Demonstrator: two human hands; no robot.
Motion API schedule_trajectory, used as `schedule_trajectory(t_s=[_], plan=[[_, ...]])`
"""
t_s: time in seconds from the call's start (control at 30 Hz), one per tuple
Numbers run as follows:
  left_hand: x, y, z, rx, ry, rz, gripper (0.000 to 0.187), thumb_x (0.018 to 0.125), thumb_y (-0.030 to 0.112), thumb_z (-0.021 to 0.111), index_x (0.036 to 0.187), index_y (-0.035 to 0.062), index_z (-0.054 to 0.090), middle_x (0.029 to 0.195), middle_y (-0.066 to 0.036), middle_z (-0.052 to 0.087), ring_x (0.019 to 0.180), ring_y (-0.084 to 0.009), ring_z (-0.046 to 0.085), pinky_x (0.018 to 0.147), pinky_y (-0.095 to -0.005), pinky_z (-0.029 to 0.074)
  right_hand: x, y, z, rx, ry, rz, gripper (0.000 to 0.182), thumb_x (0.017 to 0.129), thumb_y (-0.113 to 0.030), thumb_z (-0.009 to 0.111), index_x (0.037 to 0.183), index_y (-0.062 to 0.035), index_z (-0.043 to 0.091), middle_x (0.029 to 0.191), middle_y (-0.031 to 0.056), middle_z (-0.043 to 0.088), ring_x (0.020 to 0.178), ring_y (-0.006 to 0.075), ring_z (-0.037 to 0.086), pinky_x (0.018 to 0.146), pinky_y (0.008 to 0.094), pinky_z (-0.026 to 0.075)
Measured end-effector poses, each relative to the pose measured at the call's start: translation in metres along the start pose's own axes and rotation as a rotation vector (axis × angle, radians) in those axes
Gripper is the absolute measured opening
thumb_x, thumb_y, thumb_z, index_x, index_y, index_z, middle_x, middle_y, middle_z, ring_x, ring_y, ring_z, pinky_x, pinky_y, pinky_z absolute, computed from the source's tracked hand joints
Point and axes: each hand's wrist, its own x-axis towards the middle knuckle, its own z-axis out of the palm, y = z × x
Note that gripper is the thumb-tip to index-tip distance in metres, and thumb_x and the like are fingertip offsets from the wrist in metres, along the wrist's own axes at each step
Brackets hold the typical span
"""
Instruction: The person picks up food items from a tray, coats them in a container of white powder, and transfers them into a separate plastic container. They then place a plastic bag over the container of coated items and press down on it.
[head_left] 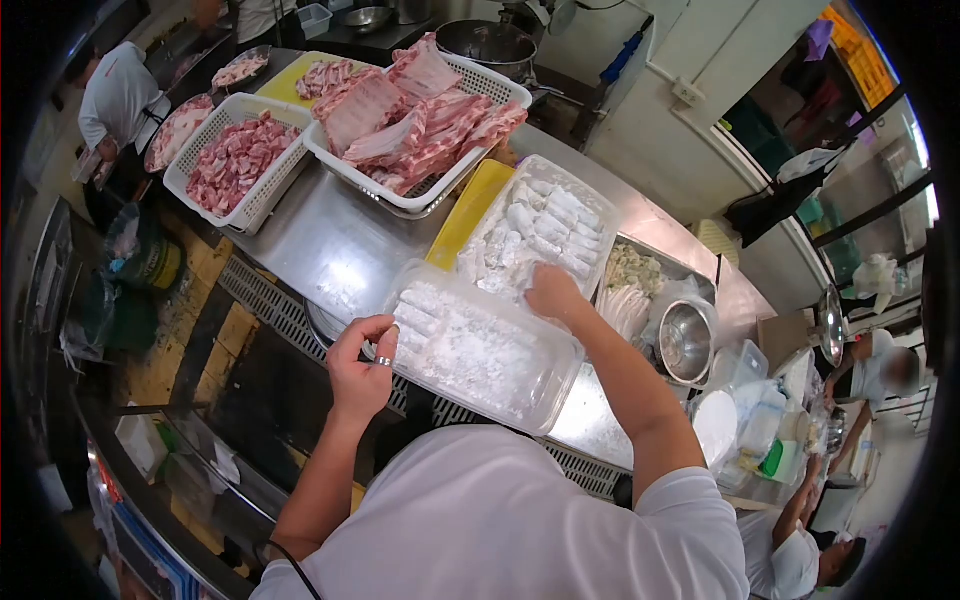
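Coating seems under way: right hand (553, 293) is pinching a floured roll (528, 270) at frame centre; left hand (362, 365), fingers curled, is steadying the nearer tub (560, 372); next, laying it beside the row.

White short-sleeved shirt; ring on left hand (362, 368).

We are holding our left hand (362, 365) raised with fingers curled and pinched, a ring showing. We are extending our right hand (553, 293) forward, palm down, fingers bent.
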Motion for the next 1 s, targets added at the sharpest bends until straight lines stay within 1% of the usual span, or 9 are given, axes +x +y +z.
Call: schedule_trajectory(t_s=[0.07, 0.17, 0.27, 0.37, 0.47, 0.57, 0.77, 0.87, 1.0], plan=[[-0.001, 0.003, 0.004, 0.016, -0.006, -0.001, 0.015, 0.093, 0.001, 0.073, 0.108, -0.0026, 0.072, 0.092, -0.010, 0.073, 0.079, -0.0176, 0.067, 0.077, -0.0307, 0.054, 0.000, -0.019, -0.020, 0.148, -0.159, 0.149, 0.044, 0.084, -0.019, 0.069, 0.117, 0.0098, 0.064, 0.110, 0.0315, 0.072, 0.108, 0.0450, 0.070, 0.096, 0.0504, 0.056], [-0.004, 0.011, 0.010, 0.043, -0.016, -0.001, 0.015, 0.093, 0.001, 0.073, 0.108, -0.0021, 0.072, 0.091, -0.010, 0.073, 0.079, -0.0175, 0.067, 0.076, -0.0304, 0.054, 0.005, -0.012, -0.017, 0.335, -0.076, 0.135, 0.047, 0.080, -0.019, 0.074, 0.116, 0.0094, 0.066, 0.111, 0.0314, 0.072, 0.107, 0.0444, 0.070, 0.096, 0.0489, 0.056], [-0.005, 0.015, 0.013, 0.051, -0.019, 0.010, 0.015, 0.093, 0.000, 0.073, 0.108, -0.0017, 0.072, 0.091, -0.010, 0.073, 0.079, -0.0173, 0.067, 0.076, -0.0303, 0.054, 0.017, 0.017, 0.004, 0.751, 0.061, 0.222, 0.051, 0.077, -0.020, 0.081, 0.117, 0.0075, 0.069, 0.111, 0.0308, 0.073, 0.106, 0.0441, 0.071, 0.094, 0.0469, 0.057], [-0.007, 0.014, 0.014, 0.045, -0.002, 0.002, 0.015, 0.093, 0.000, 0.073, 0.108, -0.0016, 0.072, 0.091, -0.010, 0.073, 0.079, -0.0169, 0.067, 0.076, -0.0303, 0.054, 0.000, 0.018, -0.033, 0.677, 0.031, 0.343, 0.046, 0.077, -0.020, 0.074, 0.114, 0.0056, 0.071, 0.113, 0.0306, 0.072, 0.108, 0.0458, 0.069, 0.096, 0.0459, 0.056], [-0.010, 0.010, 0.019, 0.044, -0.004, -0.011, 0.015, 0.093, 0.000, 0.073, 0.108, -0.0017, 0.072, 0.091, -0.010, 0.073, 0.079, -0.0169, 0.067, 0.076, -0.0303, 0.054, -0.010, 0.026, -0.028, 0.302, -0.147, 0.076, 0.049, 0.075, -0.024, 0.075, 0.115, 0.0058, 0.071, 0.112, 0.0296, 0.073, 0.108, 0.0447, 0.070, 0.097, 0.0460, 0.056], [-0.009, 0.013, 0.022, 0.047, -0.002, 0.003, 0.015, 0.092, 0.000, 0.073, 0.108, -0.0018, 0.072, 0.090, -0.010, 0.073, 0.079, -0.0174, 0.067, 0.077, -0.0306, 0.055, -0.005, 0.014, -0.019, 0.191, -0.264, 0.047, 0.047, 0.076, -0.024, 0.074, 0.114, 0.0052, 0.071, 0.111, 0.0296, 0.073, 0.108, 0.0450, 0.069, 0.097, 0.0474, 0.055], [-0.005, 0.017, 0.017, 0.060, 0.024, 0.019, 0.015, 0.094, 0.001, 0.072, 0.108, -0.0023, 0.072, 0.091, -0.010, 0.073, 0.079, -0.0167, 0.067, 0.077, -0.0303, 0.055, -0.014, 0.009, -0.042, 0.387, -0.001, 0.087, 0.034, 0.081, -0.015, 0.070, 0.107, 0.0064, 0.070, 0.108, 0.0325, 0.071, 0.106, 0.0469, 0.069, 0.096, 0.0503, 0.054], [-0.002, 0.010, 0.009, 0.050, 0.043, 0.001, 0.015, 0.094, 0.001, 0.072, 0.109, -0.0023, 0.072, 0.092, -0.010, 0.074, 0.080, -0.0161, 0.067, 0.077, -0.0300, 0.055, -0.021, 0.020, -0.032, 0.298, -0.053, 0.071, 0.034, 0.082, -0.015, 0.070, 0.106, 0.0083, 0.070, 0.106, 0.0337, 0.071, 0.105, 0.0474, 0.069, 0.095, 0.0504, 0.054], [-0.002, 0.005, -0.001, 0.046, 0.069, -0.025, 0.016, 0.094, 0.001, 0.072, 0.110, -0.0021, 0.073, 0.093, -0.009, 0.074, 0.080, -0.0155, 0.067, 0.077, -0.0295, 0.055, -0.032, -0.007, -0.101, 0.473, 0.137, 0.223, 0.031, 0.083, -0.014, 0.070, 0.106, 0.0078, 0.070, 0.101, 0.0313, 0.072, 0.095, 0.0457, 0.071, 0.087, 0.0474, 0.056]])
